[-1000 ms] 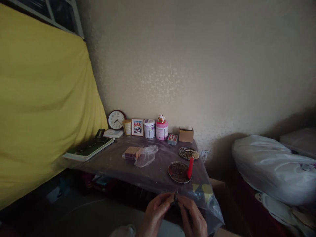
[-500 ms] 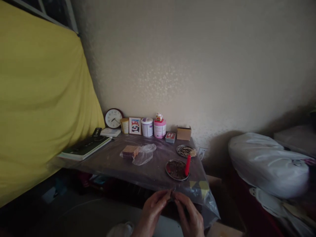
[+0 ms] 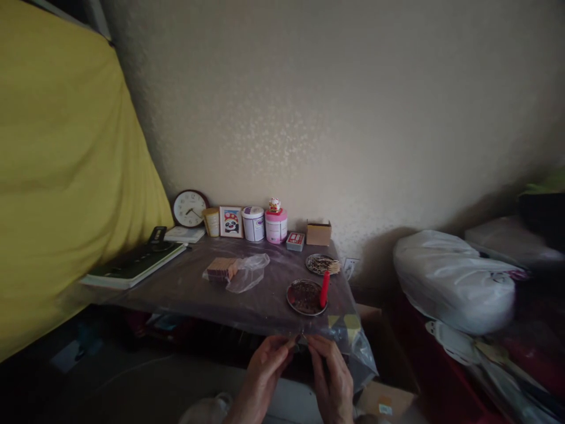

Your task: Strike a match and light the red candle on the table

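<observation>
My left hand (image 3: 265, 368) and my right hand (image 3: 333, 371) meet in front of the table's near edge, below the round dish. Pinched between the fingertips of both is a small tan and grey box-like piece (image 3: 296, 343), perhaps a matchbox; the fingers cover much of it. Just beyond the hands, a red candle (image 3: 325, 290) stands, slightly tilted, at the right side of a round metal dish (image 3: 304, 312) with dark bits in it. Behind that, a second dish (image 3: 309, 268) bears many thin light sticks. A block of small brown boxes (image 3: 220, 269) lies partly in clear plastic (image 3: 249, 272).
Along the wall stand a clock (image 3: 190, 208), a yellow cup (image 3: 212, 222), a framed panda picture (image 3: 231, 222), two tubs, a card box (image 3: 295, 241) and an open carton (image 3: 318, 233). Books (image 3: 132, 265) lie left. White bags (image 3: 454, 280) sit right.
The view has turned slightly, shifting the table leftward. Both hands are still together at the small piece, and more of its tan and grey surface shows between the fingertips.
</observation>
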`<state>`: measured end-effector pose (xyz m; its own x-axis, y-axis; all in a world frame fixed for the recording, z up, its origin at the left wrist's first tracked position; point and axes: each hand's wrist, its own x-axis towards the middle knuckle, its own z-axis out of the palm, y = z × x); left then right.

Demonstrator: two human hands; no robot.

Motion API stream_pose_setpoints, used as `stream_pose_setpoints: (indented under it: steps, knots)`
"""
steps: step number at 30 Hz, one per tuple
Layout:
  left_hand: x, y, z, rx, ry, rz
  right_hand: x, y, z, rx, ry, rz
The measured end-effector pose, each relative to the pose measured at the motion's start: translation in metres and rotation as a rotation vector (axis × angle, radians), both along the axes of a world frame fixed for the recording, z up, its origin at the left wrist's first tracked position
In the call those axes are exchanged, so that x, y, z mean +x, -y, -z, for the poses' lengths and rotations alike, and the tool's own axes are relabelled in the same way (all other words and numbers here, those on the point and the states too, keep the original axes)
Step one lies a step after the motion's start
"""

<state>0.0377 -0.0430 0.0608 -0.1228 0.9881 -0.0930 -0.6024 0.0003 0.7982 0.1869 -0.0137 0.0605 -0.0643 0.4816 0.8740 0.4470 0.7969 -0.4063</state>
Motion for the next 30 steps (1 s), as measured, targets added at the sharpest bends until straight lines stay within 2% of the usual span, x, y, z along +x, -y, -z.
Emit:
stream_pose_setpoints:
  steps: [3,6,11,14,18,22,26,30]
  knots:
    - [0.001,-0.006,0.000,-0.051,0.019,-0.042,0.002,0.002,0.001,0.018,-0.005,-0.011]
    - [0.003,-0.006,-0.007,-0.051,0.015,-0.054,0.002,-0.007,0.012,0.059,0.103,-0.025]
    - [-0.001,-0.001,-0.012,-0.016,-0.063,-0.011,0.009,-0.035,0.028,-0.033,0.056,0.158]
    - [-0.005,-0.001,-0.006,-0.034,-0.074,-0.034,0.016,-0.037,0.021,-0.072,0.016,0.182]
    - [-0.006,-0.004,0.002,-0.047,-0.044,-0.047,0.017,-0.030,0.011,-0.126,-0.065,0.137]
    - [-0.012,-0.007,0.007,-0.066,0.007,-0.077,0.016,-0.030,0.010,-0.159,-0.119,0.114]
    - [-0.028,-0.010,0.013,-0.097,0.038,-0.126,0.018,-0.035,0.010,-0.222,-0.172,0.139]
    - [-0.050,-0.013,0.022,-0.097,-0.005,-0.092,0.019,-0.040,0.006,-0.314,-0.251,0.143]
